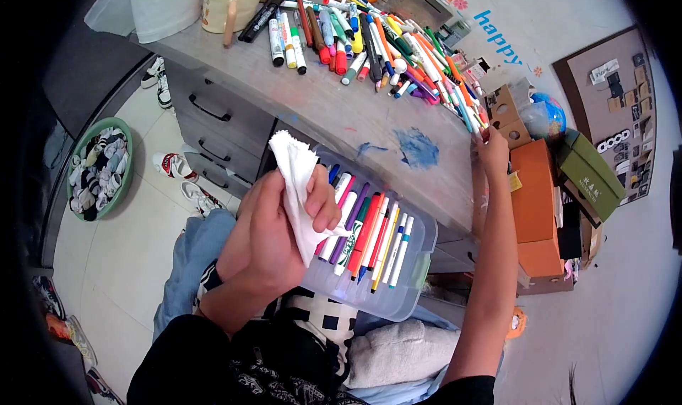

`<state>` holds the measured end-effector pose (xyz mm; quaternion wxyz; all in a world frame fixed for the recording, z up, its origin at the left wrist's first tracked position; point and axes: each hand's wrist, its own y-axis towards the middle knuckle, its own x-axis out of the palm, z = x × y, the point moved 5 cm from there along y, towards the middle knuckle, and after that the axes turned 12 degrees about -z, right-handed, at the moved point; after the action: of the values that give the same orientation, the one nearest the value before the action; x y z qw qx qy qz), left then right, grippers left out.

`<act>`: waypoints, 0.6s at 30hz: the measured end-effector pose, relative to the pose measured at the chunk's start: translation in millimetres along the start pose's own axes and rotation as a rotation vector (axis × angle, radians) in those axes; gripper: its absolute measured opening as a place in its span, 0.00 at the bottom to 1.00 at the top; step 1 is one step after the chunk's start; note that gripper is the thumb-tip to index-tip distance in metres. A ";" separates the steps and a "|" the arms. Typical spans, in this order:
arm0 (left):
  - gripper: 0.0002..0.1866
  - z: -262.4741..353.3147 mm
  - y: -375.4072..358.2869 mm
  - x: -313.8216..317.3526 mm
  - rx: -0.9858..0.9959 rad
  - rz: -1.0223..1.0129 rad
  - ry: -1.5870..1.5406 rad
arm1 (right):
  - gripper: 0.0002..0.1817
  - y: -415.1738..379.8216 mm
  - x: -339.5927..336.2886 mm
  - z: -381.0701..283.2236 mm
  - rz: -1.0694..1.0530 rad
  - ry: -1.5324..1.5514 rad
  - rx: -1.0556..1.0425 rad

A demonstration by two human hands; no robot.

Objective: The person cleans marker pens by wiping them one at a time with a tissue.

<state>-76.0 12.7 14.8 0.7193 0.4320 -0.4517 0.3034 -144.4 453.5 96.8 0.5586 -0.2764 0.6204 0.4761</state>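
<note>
My left hand (pixel 284 213) is closed around a crumpled white tissue (pixel 295 174), above the left part of a clear plastic box (pixel 405 298). Inside the box several markers lie side by side, among them a red marker (pixel 366 234) and a yellow one (pixel 386 252). My right hand (pixel 490 146) reaches to the right end of a large pile of pens and markers (pixel 383 46) on the desk. Its fingertips are pinched at the pen tips there; what they hold, if anything, is too small to make out.
On the grey desk (pixel 320 114) are blue stains and a cream mug (pixel 231 7) at the back left. Cardboard boxes, an orange box (pixel 534 206) and a green box (pixel 590 174) stand right. Left on the floor are a green basket of socks (pixel 126 139) and shoes.
</note>
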 end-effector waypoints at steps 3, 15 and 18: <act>0.16 1.0 -1.4 -0.6 0.003 -0.002 -0.015 | 0.10 -15.6 -13.2 -13.0 0.010 0.052 -0.048; 0.18 -4.6 -4.9 8.3 -0.007 -0.053 -0.081 | 0.07 -176.9 -98.1 -91.7 0.072 0.480 -0.093; 0.22 -13.5 -6.4 14.4 -0.086 -0.087 -0.177 | 0.07 -232.8 -108.7 -118.1 0.133 0.553 -0.099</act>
<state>-59.6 22.7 22.7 0.7071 0.4447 -0.5068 0.2130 32.7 235.0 125.9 0.3218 -0.3813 0.7418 0.4481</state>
